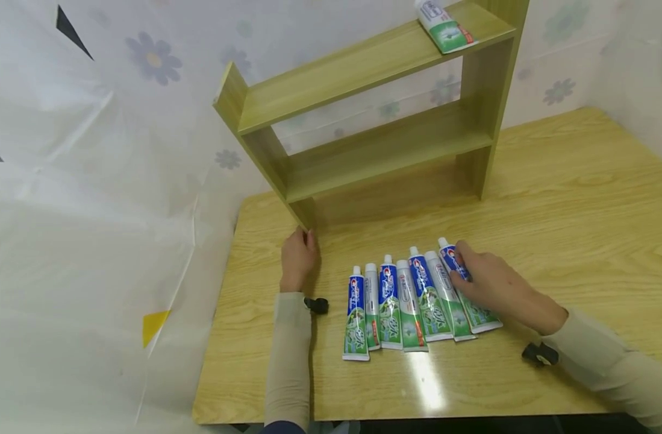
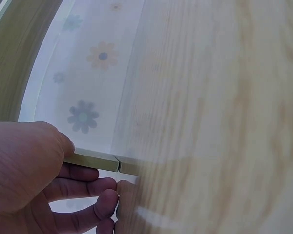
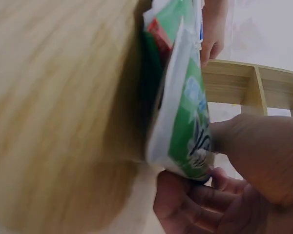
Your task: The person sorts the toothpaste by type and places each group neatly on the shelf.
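Note:
Several toothpaste tubes lie side by side on the wooden table [image 1: 569,253], caps toward the shelf. Blue-green tubes [image 1: 356,325] alternate with silver-green tubes [image 1: 371,301]. My right hand [image 1: 496,286] grips the rightmost blue-green toothpaste tube [image 1: 479,316], thumb on one side and fingers on the other; the right wrist view shows its green crimped end [image 3: 183,117] close up. My left hand [image 1: 298,259] pinches the lower front corner of the wooden shelf's left side panel [image 1: 268,166]. In the left wrist view the thumb and fingers lie around that panel edge [image 2: 95,161].
One more silver-green toothpaste tube [image 1: 447,30] lies on the shelf's top board [image 1: 341,69], at the right. The middle board [image 1: 385,157] is below it. Flower-patterned sheeting [image 1: 154,57] hangs behind and left of the table. Black wrist cameras [image 1: 539,354] sit on both wrists.

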Available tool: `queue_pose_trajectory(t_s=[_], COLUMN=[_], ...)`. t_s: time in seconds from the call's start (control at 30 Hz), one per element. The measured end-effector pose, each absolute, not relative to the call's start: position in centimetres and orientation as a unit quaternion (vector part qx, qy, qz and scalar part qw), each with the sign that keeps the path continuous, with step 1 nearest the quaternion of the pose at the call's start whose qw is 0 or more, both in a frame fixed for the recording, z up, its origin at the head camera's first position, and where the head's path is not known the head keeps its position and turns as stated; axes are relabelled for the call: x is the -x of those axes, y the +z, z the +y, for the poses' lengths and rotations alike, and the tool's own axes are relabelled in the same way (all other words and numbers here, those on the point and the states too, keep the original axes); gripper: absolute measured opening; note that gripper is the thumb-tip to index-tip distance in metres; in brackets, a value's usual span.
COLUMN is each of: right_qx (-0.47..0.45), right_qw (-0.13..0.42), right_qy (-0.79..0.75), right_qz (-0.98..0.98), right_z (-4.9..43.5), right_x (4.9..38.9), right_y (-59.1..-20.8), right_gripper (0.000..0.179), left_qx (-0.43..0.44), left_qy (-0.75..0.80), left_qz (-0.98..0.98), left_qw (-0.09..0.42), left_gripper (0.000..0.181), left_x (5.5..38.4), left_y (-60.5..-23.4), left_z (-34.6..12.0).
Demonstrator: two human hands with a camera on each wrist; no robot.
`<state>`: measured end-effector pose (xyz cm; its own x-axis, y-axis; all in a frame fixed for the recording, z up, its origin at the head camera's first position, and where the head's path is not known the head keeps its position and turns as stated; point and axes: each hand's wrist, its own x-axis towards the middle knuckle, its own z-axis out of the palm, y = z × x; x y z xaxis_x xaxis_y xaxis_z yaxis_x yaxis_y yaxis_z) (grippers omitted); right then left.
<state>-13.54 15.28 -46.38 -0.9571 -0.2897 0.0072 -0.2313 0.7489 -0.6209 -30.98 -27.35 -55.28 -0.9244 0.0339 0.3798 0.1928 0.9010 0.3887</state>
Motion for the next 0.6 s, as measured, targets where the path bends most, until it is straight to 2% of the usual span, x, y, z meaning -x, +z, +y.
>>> queue_pose_trajectory(t_s=[0.6], right_qx=[0.183], right_qw=[-0.096], right_qy=[-0.283], right_qz=[0.937], right_z=[15.1], right_x=[16.8], right_y=[-40.5], right_gripper=[0.023], left_qx=[0.060], left_qy=[-0.216], left_qz=[-0.955], left_qw=[0.192], left_gripper=[0.038], left_x=[31.1], left_y=[-55.6], left_z=[-27.4])
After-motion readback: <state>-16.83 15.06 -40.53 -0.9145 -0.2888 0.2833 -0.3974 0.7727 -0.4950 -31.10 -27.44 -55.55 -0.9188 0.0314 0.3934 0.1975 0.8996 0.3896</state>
